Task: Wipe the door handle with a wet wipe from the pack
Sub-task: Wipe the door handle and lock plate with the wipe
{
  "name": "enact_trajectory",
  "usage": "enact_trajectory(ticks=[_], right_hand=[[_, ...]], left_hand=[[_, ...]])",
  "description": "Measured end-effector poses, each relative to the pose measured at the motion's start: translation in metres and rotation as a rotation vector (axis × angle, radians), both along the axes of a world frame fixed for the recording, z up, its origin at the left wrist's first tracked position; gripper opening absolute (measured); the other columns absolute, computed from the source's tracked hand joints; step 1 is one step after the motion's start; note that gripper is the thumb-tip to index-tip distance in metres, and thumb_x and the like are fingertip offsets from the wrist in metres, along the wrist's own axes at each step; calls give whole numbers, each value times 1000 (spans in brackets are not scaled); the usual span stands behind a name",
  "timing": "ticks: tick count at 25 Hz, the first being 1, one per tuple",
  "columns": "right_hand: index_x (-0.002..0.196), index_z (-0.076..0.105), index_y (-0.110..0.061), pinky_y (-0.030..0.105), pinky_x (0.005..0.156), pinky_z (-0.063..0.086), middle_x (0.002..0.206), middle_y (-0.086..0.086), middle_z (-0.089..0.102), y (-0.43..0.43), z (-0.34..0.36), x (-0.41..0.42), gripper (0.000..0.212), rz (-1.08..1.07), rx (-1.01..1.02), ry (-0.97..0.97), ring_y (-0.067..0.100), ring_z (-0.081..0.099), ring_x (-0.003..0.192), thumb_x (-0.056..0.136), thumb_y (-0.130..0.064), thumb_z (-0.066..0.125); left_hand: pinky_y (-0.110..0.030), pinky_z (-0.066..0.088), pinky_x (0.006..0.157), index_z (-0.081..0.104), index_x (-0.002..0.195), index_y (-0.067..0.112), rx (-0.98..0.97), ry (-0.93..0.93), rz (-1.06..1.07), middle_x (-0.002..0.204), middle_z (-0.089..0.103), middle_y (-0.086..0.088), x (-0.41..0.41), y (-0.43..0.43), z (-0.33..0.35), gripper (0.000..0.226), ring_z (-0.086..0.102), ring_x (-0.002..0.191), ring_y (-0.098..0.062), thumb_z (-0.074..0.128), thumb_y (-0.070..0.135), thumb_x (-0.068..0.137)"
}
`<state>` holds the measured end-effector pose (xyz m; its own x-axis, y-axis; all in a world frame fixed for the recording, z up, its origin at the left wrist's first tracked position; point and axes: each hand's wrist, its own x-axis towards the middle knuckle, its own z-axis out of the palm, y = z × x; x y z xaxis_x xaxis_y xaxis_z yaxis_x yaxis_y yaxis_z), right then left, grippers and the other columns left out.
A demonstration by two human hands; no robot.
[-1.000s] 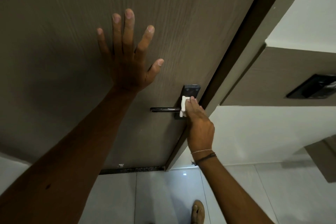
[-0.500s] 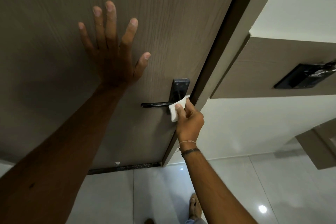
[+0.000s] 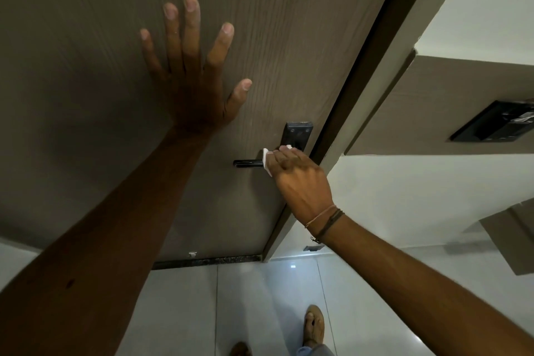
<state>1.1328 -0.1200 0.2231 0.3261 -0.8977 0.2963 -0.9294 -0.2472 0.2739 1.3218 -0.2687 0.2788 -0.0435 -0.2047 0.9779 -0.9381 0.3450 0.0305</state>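
A black lever door handle [image 3: 248, 163] juts left from its black backplate [image 3: 295, 135] on a brown wooden door [image 3: 86, 37]. My right hand [image 3: 300, 179] is closed around the handle's inner end with a white wet wipe [image 3: 266, 156] pressed under the fingers; only a corner of the wipe shows. My left hand [image 3: 192, 75] lies flat against the door above and left of the handle, fingers spread, holding nothing. The wipe pack is out of view.
The door's dark edge and frame [image 3: 372, 61] run diagonally beside the handle. A brown panel with a black recessed fitting [image 3: 494, 124] is on the right wall. White floor tiles [image 3: 260, 298] lie below, with my feet [image 3: 313, 324] near the bottom edge.
My right hand dropped off the handle with the wipe half a second ago, then came back and closed over the lever near the backplate. My left hand stayed flat on the door.
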Motion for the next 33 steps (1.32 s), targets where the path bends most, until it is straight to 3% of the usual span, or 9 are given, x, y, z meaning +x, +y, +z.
enact_trajectory(ticks=[2, 6, 9, 14, 24, 27, 29, 31, 33], right_hand=[[110, 68, -7, 44, 77, 61, 100, 16, 73, -6, 10, 17, 24, 0, 102, -134, 35, 72, 91, 88, -16, 70], [106, 69, -10, 40, 73, 59, 101, 13, 72, -17, 17, 53, 17, 73, 258, -395, 31, 70, 88, 97, -12, 55], [106, 70, -14, 36, 75, 57, 104, 9, 73, -20, 23, 53, 20, 89, 316, -364, 29, 70, 90, 99, -21, 54], [101, 68, -17, 35, 68, 53, 96, 6, 72, -16, 31, 18, 13, 13, 258, -57, 27, 71, 84, 96, -19, 56], [109, 69, -22, 43, 79, 58, 110, 6, 73, -36, 23, 53, 24, 101, 376, -396, 30, 70, 97, 99, -37, 53], [102, 71, -20, 39, 74, 57, 101, 3, 74, -22, 36, 54, 27, 208, 326, -744, 20, 70, 89, 101, -35, 49], [89, 70, -19, 29, 67, 54, 84, -1, 71, -6, 42, 43, 25, 254, 340, -1007, 8, 65, 75, 101, -30, 51], [82, 67, -16, 20, 60, 48, 74, -1, 65, 14, 45, 20, 28, 240, 411, -1180, 5, 61, 67, 101, -31, 54], [78, 65, -15, 22, 58, 46, 71, 3, 61, 37, 47, -20, 31, 186, 471, -1284, 8, 58, 63, 100, -34, 54]], left_hand=[[-70, 15, 130, 38, 157, 27, -20, 8, 4, 161, 36, -23, -1, -3, -2, 72, 31, 152, -47, 32, 68, 98], [-56, -2, 135, 34, 160, 30, -51, 24, 4, 163, 33, -20, -1, -7, -4, 75, 23, 156, -41, 30, 71, 97], [-56, -2, 136, 32, 162, 32, -44, 21, -1, 165, 31, -19, 0, -8, -6, 77, 22, 158, -40, 31, 72, 97], [-59, -1, 135, 30, 164, 33, -28, 9, -18, 168, 27, -15, 2, -9, -8, 76, 20, 160, -37, 33, 72, 98], [-62, 5, 135, 33, 165, 29, 13, -13, 32, 169, 33, -20, 6, 5, -3, 78, 7, 171, -29, 45, 67, 98], [-78, 23, 124, 39, 162, 22, 106, -46, -12, 165, 43, -29, 5, 22, 7, 75, 23, 161, -45, 45, 64, 100], [-82, 22, 122, 41, 161, 19, 196, -62, -54, 166, 40, -32, 7, 37, 14, 75, 25, 158, -49, 44, 63, 101], [-78, 14, 127, 47, 158, 19, 283, 2, -112, 170, 36, -29, 7, 55, 22, 70, 26, 161, -48, 43, 61, 103], [-67, 16, 132, 60, 146, 20, 316, 68, -289, 165, 49, -19, -9, 83, 24, 57, 39, 159, -39, 40, 56, 106]])
